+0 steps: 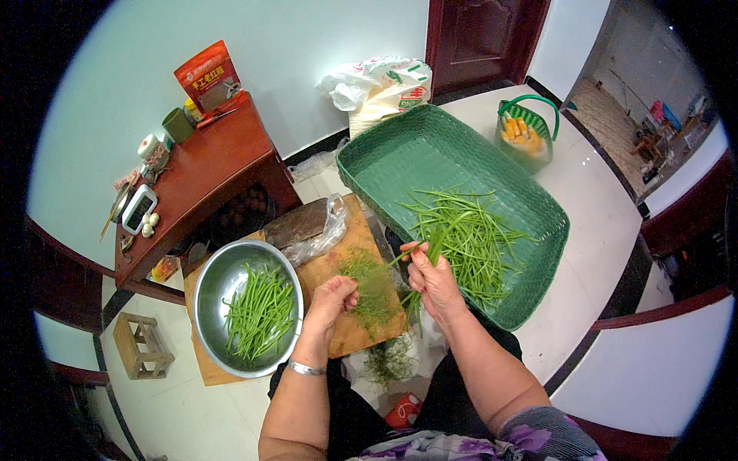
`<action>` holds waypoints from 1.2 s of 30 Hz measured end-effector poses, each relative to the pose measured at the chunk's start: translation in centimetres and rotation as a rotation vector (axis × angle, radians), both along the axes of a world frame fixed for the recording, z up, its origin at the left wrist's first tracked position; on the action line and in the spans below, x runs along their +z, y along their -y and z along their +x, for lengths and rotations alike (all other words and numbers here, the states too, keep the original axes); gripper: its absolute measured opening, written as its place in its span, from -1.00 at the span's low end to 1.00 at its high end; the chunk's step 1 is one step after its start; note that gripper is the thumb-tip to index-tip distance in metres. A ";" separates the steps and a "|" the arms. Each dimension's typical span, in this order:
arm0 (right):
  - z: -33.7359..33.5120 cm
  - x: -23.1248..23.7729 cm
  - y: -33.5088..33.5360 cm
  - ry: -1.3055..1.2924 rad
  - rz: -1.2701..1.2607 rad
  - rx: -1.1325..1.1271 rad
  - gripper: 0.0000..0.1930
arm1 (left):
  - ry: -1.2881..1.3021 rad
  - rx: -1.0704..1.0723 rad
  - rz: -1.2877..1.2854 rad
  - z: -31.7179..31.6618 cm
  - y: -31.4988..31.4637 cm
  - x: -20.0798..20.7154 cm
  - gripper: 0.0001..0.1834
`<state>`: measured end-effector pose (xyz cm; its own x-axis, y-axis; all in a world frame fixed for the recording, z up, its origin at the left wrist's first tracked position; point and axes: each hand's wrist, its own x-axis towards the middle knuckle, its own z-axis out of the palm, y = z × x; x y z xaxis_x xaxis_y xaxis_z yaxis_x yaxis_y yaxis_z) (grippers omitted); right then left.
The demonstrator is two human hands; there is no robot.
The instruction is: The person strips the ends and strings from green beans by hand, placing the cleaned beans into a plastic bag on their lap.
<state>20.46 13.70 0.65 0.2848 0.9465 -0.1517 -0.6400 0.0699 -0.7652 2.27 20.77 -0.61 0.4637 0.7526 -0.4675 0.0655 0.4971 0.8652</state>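
My right hand (432,284) is closed around a small bunch of long, thin green stalks (437,240), bean-like, though I cannot tell their exact kind. To its left, my left hand (336,298) is pinched, thumb against fingers; whatever it holds is too small to make out. Below and between the hands, fine green trimmings (372,296) lie on a wooden board (327,250). On the left a round metal bowl (204,307) holds a pile of similar green stalks (260,311). A green woven tray (384,157) on the right carries a larger loose heap (469,246).
A dark slab (296,229) and a clear plastic bag (327,230) lie at the board's far edge. Behind the bowl stands a reddish-brown cabinet (207,165) with jars and a red pouch. A green basket (530,138) sits beyond the tray; a small wooden stool (144,346) stands left.
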 end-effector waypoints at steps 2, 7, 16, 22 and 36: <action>-0.1 0.5 0.0 -0.010 0.015 -0.015 -0.80 | -0.054 -0.105 0.033 0.5 0.3 -0.2 -0.90; -0.2 0.3 0.2 0.103 -0.100 0.177 -0.82 | -0.178 0.050 0.636 1.8 1.4 0.3 -0.93; -1.5 1.0 0.2 0.247 -0.241 0.367 -0.82 | 0.091 0.151 0.465 1.8 1.2 1.8 -0.87; -1.6 1.1 0.2 0.298 -0.274 0.395 -0.82 | 0.061 0.129 0.458 1.6 1.2 1.9 -0.86; -1.6 0.0 0.1 0.211 -0.159 0.396 -0.85 | -0.041 0.091 0.505 1.9 1.4 2.1 -0.89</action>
<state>18.84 13.56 0.65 -0.0531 0.9583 -0.2808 -0.4230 -0.2763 -0.8630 4.14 19.32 1.46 0.3742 0.9259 -0.0521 0.0806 0.0235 0.9965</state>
